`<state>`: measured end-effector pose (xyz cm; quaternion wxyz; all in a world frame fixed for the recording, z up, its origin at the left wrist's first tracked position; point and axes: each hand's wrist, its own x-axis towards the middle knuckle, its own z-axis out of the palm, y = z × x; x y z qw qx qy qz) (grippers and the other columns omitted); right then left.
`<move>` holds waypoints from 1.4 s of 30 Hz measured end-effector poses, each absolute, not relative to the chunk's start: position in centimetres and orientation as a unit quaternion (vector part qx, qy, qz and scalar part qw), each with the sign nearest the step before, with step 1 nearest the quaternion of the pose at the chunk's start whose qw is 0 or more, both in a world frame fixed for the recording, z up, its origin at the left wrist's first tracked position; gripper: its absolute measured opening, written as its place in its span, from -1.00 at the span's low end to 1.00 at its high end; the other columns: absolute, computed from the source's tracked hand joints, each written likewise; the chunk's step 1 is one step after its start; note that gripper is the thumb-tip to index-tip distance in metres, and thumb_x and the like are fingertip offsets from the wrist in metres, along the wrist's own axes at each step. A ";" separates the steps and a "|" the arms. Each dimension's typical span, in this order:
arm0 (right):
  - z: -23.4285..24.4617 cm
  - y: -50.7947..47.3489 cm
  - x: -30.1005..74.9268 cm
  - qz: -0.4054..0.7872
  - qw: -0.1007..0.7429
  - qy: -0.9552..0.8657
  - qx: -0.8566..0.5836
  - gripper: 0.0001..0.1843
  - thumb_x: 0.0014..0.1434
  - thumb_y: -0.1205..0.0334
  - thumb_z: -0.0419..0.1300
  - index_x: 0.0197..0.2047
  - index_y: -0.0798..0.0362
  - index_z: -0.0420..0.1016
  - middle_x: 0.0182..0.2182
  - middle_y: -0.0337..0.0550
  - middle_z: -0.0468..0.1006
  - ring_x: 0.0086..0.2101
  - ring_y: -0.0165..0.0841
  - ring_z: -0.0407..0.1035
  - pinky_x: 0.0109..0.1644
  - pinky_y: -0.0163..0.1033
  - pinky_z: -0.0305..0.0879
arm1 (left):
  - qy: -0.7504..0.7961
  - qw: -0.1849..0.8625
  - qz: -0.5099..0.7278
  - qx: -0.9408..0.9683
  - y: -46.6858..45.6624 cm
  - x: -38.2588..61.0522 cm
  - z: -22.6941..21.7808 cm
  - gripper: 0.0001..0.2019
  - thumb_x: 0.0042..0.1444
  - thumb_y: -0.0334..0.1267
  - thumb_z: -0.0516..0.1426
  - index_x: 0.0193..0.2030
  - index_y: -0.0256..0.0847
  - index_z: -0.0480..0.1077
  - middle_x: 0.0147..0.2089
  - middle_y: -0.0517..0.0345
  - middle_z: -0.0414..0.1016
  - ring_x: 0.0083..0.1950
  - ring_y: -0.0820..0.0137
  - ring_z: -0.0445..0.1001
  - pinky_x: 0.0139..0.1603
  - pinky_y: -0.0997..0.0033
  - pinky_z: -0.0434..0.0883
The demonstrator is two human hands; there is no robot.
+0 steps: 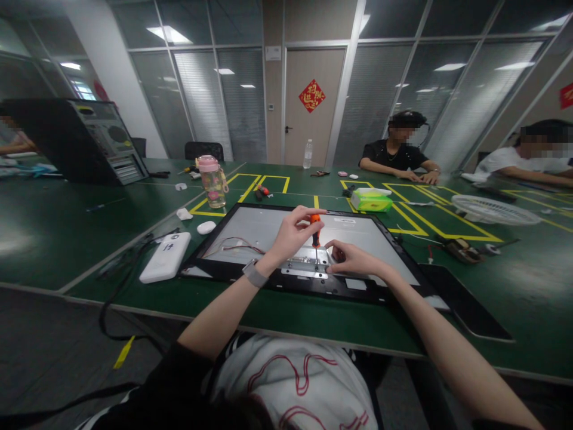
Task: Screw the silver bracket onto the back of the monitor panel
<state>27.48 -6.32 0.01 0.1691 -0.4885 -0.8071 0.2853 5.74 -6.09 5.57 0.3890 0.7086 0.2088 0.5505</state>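
A monitor panel [250, 230] lies back-up on the green table in a black frame, with a small metal bracket [308, 266] near its front edge. My left hand [290, 233] is closed around an orange-handled screwdriver [316, 230], which stands upright with its tip on the bracket. My right hand [351, 257] rests on the panel just right of the bracket, fingers curled and pinched by the screwdriver's shaft. Thin red and white wires [233, 243] run across the panel's left part.
A white box [165, 257] and black cables lie left of the panel. A pink-capped bottle [212, 181], a green tissue pack [370, 200], a fan grille [495, 210] and a computer case [89, 140] stand farther off. A dark cover [465, 304] lies at right. Two people sit across.
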 end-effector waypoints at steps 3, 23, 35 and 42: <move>0.0 -6.3 27.5 0.291 0.170 -0.806 -0.487 -0.38 -0.06 -0.08 0.33 -0.03 0.07 0.29 -0.50 -0.36 0.27 -0.45 -0.40 0.20 -0.39 -0.29 0.10 | 0.237 0.318 0.575 0.716 -6.4 5.7 5.7 -0.82 0.03 -0.25 0.24 -0.20 -0.19 0.53 -0.16 0.05 0.41 -0.16 0.40 0.43 -0.19 0.43 0.44; 0.1 -6.4 27.4 0.286 0.164 -0.803 -0.497 -0.36 -0.08 -0.03 0.34 0.01 0.09 0.28 -0.47 -0.33 0.31 -0.42 -0.37 0.24 -0.36 -0.28 0.13 | 0.246 0.401 0.616 0.631 -4.2 2.7 5.8 -0.59 0.02 -0.25 0.25 0.03 -0.19 0.31 -0.19 0.12 0.46 -0.36 0.43 0.57 -0.38 0.42 0.59; 0.2 -6.4 27.4 0.286 0.161 -0.803 -0.498 -0.36 -0.06 -0.03 0.33 0.01 0.09 0.28 -0.46 -0.32 0.31 -0.43 -0.38 0.23 -0.37 -0.29 0.13 | 0.305 0.321 0.599 0.668 -4.2 0.8 5.2 -0.59 -0.05 -0.21 0.29 -0.03 -0.23 0.42 -0.22 0.12 0.43 -0.40 0.48 0.52 -0.48 0.53 0.56; -0.2 -6.2 27.5 0.280 0.163 -0.808 -0.492 -0.38 -0.05 -0.02 0.32 0.01 0.10 0.27 -0.47 -0.33 0.30 -0.44 -0.38 0.22 -0.38 -0.29 0.13 | 0.310 0.319 0.581 0.681 -4.5 1.1 5.0 -0.60 -0.04 -0.24 0.28 -0.03 -0.25 0.42 -0.19 0.09 0.45 -0.42 0.50 0.51 -0.48 0.53 0.55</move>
